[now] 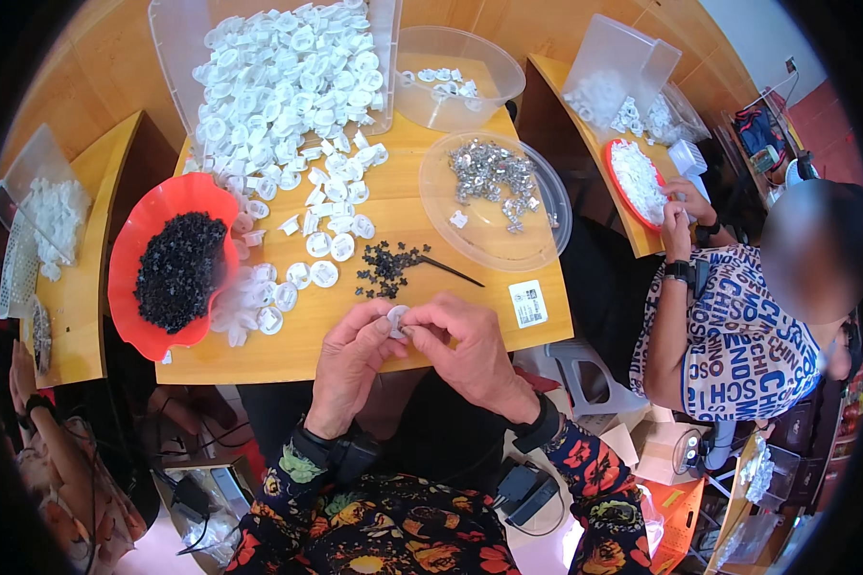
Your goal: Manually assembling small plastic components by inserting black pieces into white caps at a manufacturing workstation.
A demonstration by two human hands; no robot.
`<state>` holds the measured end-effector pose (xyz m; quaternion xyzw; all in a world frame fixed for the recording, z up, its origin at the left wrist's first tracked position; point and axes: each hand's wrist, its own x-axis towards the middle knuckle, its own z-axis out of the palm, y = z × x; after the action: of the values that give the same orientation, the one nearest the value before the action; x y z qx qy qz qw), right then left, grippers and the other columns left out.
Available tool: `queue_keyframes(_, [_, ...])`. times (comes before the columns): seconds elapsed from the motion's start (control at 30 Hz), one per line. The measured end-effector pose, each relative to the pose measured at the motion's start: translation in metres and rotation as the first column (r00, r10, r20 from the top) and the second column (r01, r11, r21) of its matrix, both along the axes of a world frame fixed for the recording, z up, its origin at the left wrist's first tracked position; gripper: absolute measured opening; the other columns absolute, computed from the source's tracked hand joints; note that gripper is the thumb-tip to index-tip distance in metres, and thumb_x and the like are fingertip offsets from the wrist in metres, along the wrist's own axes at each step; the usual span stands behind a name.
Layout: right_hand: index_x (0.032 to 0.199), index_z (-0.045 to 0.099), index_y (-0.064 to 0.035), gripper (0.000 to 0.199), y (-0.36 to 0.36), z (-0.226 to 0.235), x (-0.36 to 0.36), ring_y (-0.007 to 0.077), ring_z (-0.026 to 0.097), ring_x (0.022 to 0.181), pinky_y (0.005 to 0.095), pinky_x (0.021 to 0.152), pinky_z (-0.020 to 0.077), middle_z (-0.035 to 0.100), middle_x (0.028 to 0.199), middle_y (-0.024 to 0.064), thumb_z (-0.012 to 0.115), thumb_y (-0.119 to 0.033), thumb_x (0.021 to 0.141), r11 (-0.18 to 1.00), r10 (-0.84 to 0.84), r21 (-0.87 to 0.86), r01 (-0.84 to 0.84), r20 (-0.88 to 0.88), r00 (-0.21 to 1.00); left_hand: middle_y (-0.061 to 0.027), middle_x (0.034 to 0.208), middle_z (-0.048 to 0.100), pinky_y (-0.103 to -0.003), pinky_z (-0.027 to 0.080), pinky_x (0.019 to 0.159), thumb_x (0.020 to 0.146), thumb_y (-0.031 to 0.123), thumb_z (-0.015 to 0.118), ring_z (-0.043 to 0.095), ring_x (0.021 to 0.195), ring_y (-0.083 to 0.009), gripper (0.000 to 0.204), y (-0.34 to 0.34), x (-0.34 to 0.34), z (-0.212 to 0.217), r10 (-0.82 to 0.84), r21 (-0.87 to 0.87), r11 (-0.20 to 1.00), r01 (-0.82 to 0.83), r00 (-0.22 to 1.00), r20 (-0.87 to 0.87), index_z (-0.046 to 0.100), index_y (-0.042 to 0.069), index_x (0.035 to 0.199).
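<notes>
At the table's near edge, my left hand (353, 347) pinches a small round white plastic part (396, 319) between thumb and fingers. My right hand (462, 343) meets it there, thumb and forefinger closed at the part's right side; whatever they grip is too small to make out. Just beyond my hands lies a loose pile of small black plastic pieces (385, 270), with a thin black stick (453, 272) reaching out to the right. Several white round parts (323, 274) are scattered left of that pile. A red scalloped bowl (127, 278) of black pieces stands at the left.
A clear bin (385, 105) heaped with white parts is at the back. To the right are a round clear lid (431, 216) with small metal pieces and a clear tub (420, 105). A white label (527, 303) lies at the right edge. A co-worker (738, 316) sits at the right table.
</notes>
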<state>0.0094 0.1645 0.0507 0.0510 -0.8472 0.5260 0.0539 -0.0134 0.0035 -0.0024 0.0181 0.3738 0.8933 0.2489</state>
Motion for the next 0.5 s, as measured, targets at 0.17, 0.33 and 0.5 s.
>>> queue_keyframes(0.17, [0.084,0.065,-0.0014,0.005,0.0003,-0.0021,0.0030,0.0244,0.058,0.063,0.0318,0.055,0.0437,0.058,0.072,0.0107,0.065,-0.005,0.081,1.000,-0.001,0.019,0.002,-0.040,0.999,-0.0064,0.101,0.062,-0.024,0.050,0.074,0.093,0.007,0.055,0.060,0.087,-0.0124,0.020,0.0033,0.0008,0.0029,0.017,-0.047,0.999,-0.017,1.000,-0.015,0.059,-0.001,0.110])
queue_keyframes(0.33, [0.088,0.066,0.0001,0.008,0.0049,-0.0003,0.0021,0.0118,0.055,0.061,0.0252,0.055,0.0424,0.060,0.073,0.0064,0.065,-0.002,0.081,0.999,0.011,0.033,-0.013,0.057,0.998,-0.0045,0.098,0.062,-0.023,0.049,0.075,0.091,0.004,0.056,0.059,0.083,-0.0104,0.018,0.0056,0.0041,0.0007,0.020,-0.171,0.984,-0.042,0.992,-0.128,0.059,-0.001,0.109])
queue_keyframes(0.5, [0.087,0.066,0.0018,0.008,0.0032,-0.0007,0.0042,0.0052,0.055,0.063,0.0217,0.057,0.0438,0.063,0.074,0.0032,0.066,-0.005,0.083,0.993,-0.011,-0.112,0.035,0.207,0.978,-0.0041,0.096,0.063,-0.023,0.048,0.075,0.092,0.006,0.057,0.059,0.081,-0.0098,0.017,0.0058,0.0046,0.0043,-0.001,-0.233,0.972,-0.037,0.987,-0.159,0.060,-0.001,0.106])
